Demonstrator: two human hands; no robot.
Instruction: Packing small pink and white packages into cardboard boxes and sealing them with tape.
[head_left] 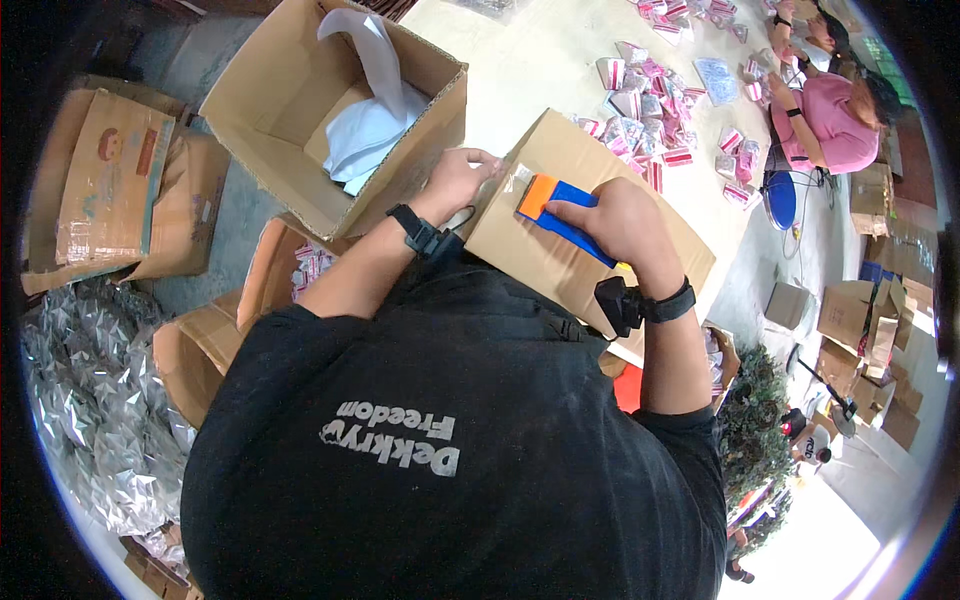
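The right hand [615,222] has a closed grip around a blue tape dispenser with an orange front [555,212], pressing it onto the top of a closed cardboard box [590,215] that rests on the pale table [545,60]. The left hand [458,178] lies with curled fingers on the box's near-left edge, steadying it, with nothing enclosed. Just left stands an open carton holding white bags [365,120]. Small red-and-white packets [650,110] are scattered beyond, where a person in pink [835,125] sits.
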